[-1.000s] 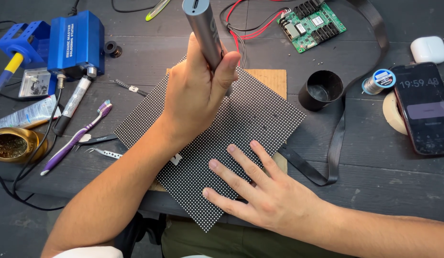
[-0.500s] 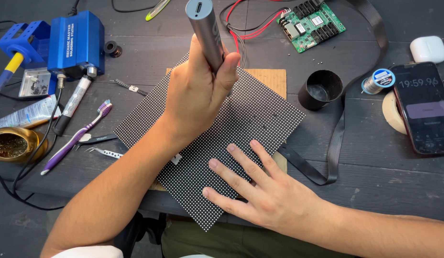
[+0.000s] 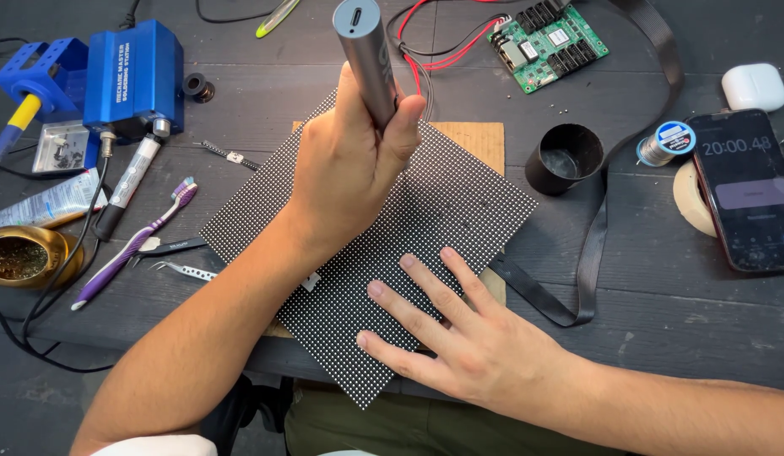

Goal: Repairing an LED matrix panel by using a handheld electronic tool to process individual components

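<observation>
A black dotted LED matrix panel (image 3: 459,203) lies tilted like a diamond on a thin wooden board (image 3: 476,139) on the dark table. My left hand (image 3: 349,165) grips a grey cylindrical tool (image 3: 366,51) upright, its tip hidden under my fist against the panel's upper part. My right hand (image 3: 459,338) lies flat with fingers spread on the panel's lower corner, pressing it down.
A blue soldering station (image 3: 134,76), a purple toothbrush (image 3: 134,245), tweezers (image 3: 185,270) and a brass dish (image 3: 20,257) are at left. A green circuit board (image 3: 548,42), a black cup (image 3: 565,159), a black strap (image 3: 594,245), a solder spool (image 3: 666,143), a phone (image 3: 742,190) and a white case (image 3: 753,86) are at right.
The grey tool in my left hand has shifted slightly, tilting a little. My right hand stays flat on the panel.
</observation>
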